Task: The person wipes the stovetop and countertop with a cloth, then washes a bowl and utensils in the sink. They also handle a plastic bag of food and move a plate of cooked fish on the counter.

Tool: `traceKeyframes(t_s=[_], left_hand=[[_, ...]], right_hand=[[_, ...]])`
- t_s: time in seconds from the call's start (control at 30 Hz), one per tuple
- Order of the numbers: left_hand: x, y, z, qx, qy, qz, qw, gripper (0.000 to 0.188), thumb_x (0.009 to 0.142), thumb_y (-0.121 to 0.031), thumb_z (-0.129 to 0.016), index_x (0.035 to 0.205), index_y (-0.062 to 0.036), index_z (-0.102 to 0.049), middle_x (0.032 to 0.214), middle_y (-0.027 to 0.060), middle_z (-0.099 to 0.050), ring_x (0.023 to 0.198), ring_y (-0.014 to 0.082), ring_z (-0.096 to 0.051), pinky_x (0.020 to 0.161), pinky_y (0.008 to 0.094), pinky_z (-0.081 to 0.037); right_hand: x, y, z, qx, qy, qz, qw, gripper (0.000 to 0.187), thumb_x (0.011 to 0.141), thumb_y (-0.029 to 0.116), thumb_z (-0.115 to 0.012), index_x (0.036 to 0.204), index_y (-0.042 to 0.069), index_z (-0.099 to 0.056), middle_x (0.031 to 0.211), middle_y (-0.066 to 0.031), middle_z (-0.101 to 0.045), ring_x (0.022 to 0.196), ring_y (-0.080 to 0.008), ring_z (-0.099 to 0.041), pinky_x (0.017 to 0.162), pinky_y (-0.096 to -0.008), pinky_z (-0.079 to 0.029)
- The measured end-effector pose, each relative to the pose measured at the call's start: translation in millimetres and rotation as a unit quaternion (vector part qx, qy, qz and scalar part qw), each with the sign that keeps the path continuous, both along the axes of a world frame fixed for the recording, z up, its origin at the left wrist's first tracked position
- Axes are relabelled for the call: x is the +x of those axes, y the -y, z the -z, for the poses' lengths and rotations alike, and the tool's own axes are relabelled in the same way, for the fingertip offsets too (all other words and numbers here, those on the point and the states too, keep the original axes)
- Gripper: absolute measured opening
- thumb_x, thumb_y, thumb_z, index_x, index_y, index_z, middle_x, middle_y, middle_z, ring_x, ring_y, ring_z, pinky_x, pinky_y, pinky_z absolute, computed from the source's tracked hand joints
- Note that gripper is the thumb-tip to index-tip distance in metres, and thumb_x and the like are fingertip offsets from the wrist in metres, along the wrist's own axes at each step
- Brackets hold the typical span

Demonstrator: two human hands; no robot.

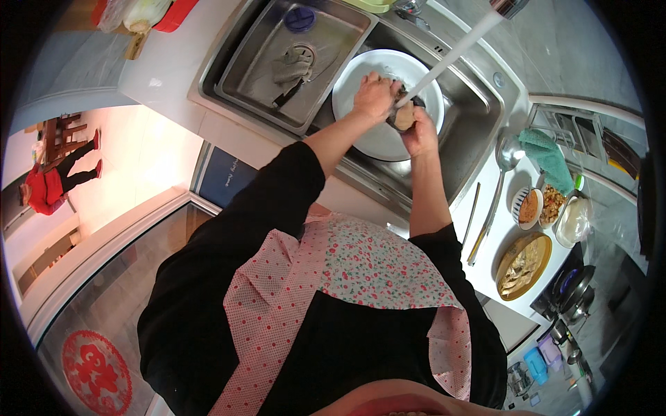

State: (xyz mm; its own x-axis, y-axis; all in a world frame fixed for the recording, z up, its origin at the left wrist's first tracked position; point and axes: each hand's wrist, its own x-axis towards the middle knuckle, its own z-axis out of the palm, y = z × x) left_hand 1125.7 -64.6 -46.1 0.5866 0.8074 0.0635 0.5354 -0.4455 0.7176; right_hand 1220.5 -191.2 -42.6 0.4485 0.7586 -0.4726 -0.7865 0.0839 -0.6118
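Observation:
Both my hands are over a white basin (361, 76) in the right bowl of the steel sink. A stream of water (454, 54) falls from the tap (508, 6) onto what they hold. My right hand (420, 133) grips a dark-edged piece with a pale tan face (404, 119); its kind is unclear. My left hand (375, 96) is closed, its fingertips pressed against the dark upper side of the piece. The fingers partly hide the piece. Water lies in the basin.
The left sink bowl (253, 59) holds a grey cloth (291, 67), a black-handled knife (288, 96) and a round purple item (300, 20). On the right counter are a ladle (510, 154), green cloth (547, 158), small bowls and a yellow dish (505, 276). A person in red (46, 188) is far left.

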Motion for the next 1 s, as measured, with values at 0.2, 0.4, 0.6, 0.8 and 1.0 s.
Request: traceKeyframes(t_s=[0.2,0.4,0.6,0.8,1.0], left_hand=[[-5,-16,4,-0.497,0.044,-0.098,0.861,0.04,0.093,-0.017,-0.062,0.133,-0.0103,-0.056,0.132,0.01,-0.058,0.115,0.0278,-0.063,0.077,0.0423,-0.062],[-84,-49,-67,0.053,-0.153,0.098,0.982,0.034,0.087,-0.011,-0.058,0.119,-0.0118,-0.068,0.125,0.0181,-0.065,0.103,0.037,-0.068,0.088,0.0464,-0.055],[-174,-123,-53,0.0,-0.449,0.086,0.89,0.027,0.087,-0.019,-0.063,0.109,-0.0092,-0.075,0.114,0.0149,-0.072,0.107,0.0325,-0.07,0.087,0.0447,-0.056],[-184,-133,-29,-0.047,-0.465,0.168,0.868,0.042,0.086,-0.032,-0.07,0.118,-0.0055,-0.068,0.115,0.0195,-0.07,0.106,0.0365,-0.068,0.088,0.0459,-0.054],[-216,-117,-93,-0.019,-0.229,0.085,0.969,0.042,0.096,-0.038,-0.058,0.116,-0.0021,-0.063,0.106,0.0224,-0.07,0.101,0.0421,-0.066,0.087,0.0519,-0.051]], right_hand=[[3,9,10,0.041,-0.096,0.023,0.994,0.045,0.078,0.005,-0.061,0.122,0.002,-0.059,0.115,-0.0135,-0.067,0.104,-0.0301,-0.065,0.097,-0.045,-0.05],[12,16,4,-0.228,0.081,-0.028,0.97,0.052,0.082,0.015,-0.066,0.13,-0.001,-0.055,0.128,-0.0173,-0.06,0.125,-0.0298,-0.051,0.104,-0.0504,-0.041],[-9,9,1,-0.321,0.282,-0.04,0.903,0.062,0.082,0.021,-0.07,0.136,-0.004,-0.054,0.126,-0.0168,-0.061,0.115,-0.0283,-0.058,0.095,-0.0407,-0.046],[-21,22,10,-0.371,0.509,-0.045,0.775,0.049,0.078,0.022,-0.07,0.117,-0.008,-0.066,0.118,-0.0278,-0.065,0.109,-0.039,-0.063,0.096,-0.0412,-0.048],[-21,41,-5,-0.375,0.55,-0.042,0.745,0.053,0.079,0.019,-0.07,0.125,-0.006,-0.064,0.12,-0.0226,-0.068,0.112,-0.0274,-0.065,0.095,-0.0344,-0.049]])
